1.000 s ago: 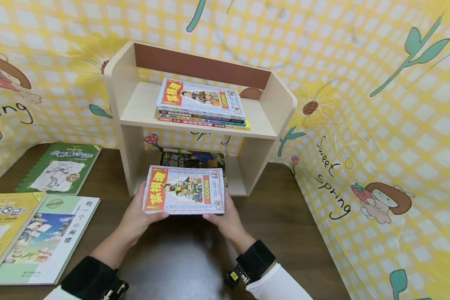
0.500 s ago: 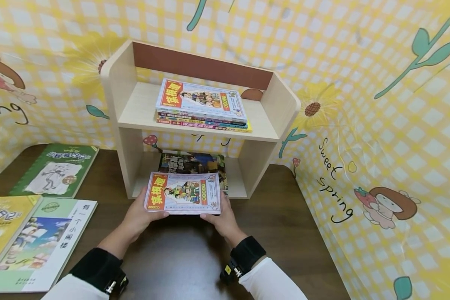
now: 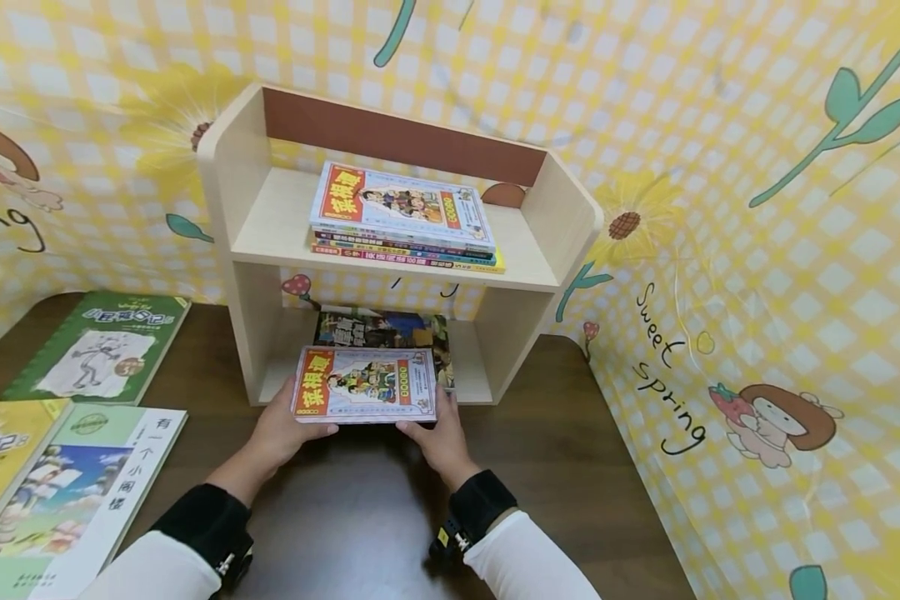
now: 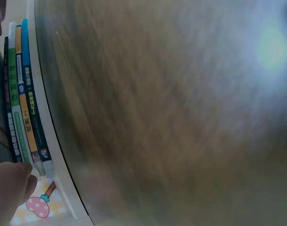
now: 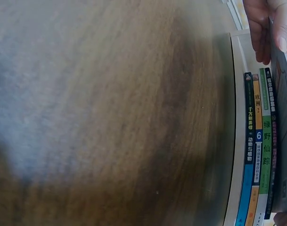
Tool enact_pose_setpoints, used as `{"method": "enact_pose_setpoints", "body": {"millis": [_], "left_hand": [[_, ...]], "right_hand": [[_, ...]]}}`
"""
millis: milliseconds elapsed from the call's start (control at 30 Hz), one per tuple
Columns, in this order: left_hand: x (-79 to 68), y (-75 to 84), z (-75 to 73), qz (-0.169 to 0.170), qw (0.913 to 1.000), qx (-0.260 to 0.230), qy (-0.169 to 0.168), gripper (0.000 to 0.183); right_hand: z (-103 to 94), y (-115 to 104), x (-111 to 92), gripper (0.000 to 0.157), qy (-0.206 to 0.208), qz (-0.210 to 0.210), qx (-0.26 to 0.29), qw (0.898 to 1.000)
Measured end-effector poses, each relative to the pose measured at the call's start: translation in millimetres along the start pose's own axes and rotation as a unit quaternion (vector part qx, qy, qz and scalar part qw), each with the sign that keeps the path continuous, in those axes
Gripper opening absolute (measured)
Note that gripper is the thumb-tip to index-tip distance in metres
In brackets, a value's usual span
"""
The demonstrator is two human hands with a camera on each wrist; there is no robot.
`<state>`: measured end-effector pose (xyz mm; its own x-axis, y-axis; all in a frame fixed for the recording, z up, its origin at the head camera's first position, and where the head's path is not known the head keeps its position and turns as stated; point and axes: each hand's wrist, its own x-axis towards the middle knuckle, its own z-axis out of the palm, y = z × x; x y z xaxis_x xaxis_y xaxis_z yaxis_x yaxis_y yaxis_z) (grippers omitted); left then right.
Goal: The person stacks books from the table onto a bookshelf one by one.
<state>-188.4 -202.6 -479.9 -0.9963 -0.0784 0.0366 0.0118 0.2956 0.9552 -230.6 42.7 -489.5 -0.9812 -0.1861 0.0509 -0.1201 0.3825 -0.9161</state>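
Both hands hold a thin book with a white, red and orange cartoon cover [image 3: 367,383] at the mouth of the lower shelf. My left hand [image 3: 279,425] grips its left edge, thumb along the near side, and my right hand [image 3: 440,429] grips the right edge the same way. Below and behind it a book with a dark picture cover [image 3: 375,327] tops a stack. That stack shows its spines [image 5: 257,146] in the right wrist view, several books lying flat. In the left wrist view the left hand's fingers [image 4: 13,186] are close to the spine ends.
The cream wooden bookshelf [image 3: 225,179] has another book stack [image 3: 405,208] on its upper tier. At the left of the dark table [image 3: 570,467] lie a green book [image 3: 93,350], a yellow book [image 3: 3,450] and a pale green picture book [image 3: 82,492]. Yellow checked cloth [image 3: 720,275] surrounds the table.
The held book has moved slightly away from me, further over the stack on the lower shelf, with both hands following. The camera view has shifted a little.
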Motion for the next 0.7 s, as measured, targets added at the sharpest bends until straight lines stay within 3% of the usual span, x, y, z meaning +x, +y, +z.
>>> {"method": "enact_pose_setpoints", "body": {"millis": [133, 433, 700], "left_hand": [[8.4, -3.8, -1.1, 0.030, 0.9995, 0.010, -0.001, 0.092], [24.7, -9.2, 1.2, 0.062, 0.9958, 0.068, 0.001, 0.084], [33.4, -4.5, -0.1, 0.048, 0.9955, 0.081, 0.000, 0.080]], "right_hand": [[2.7, 1, 4, 0.088, 0.005, 0.021, -0.035, 0.999], [1.7, 0, 16, 0.089, 0.011, 0.031, -0.108, 0.994], [0.9, -1, 30, 0.076, 0.016, -0.004, -0.163, 0.986]]}}
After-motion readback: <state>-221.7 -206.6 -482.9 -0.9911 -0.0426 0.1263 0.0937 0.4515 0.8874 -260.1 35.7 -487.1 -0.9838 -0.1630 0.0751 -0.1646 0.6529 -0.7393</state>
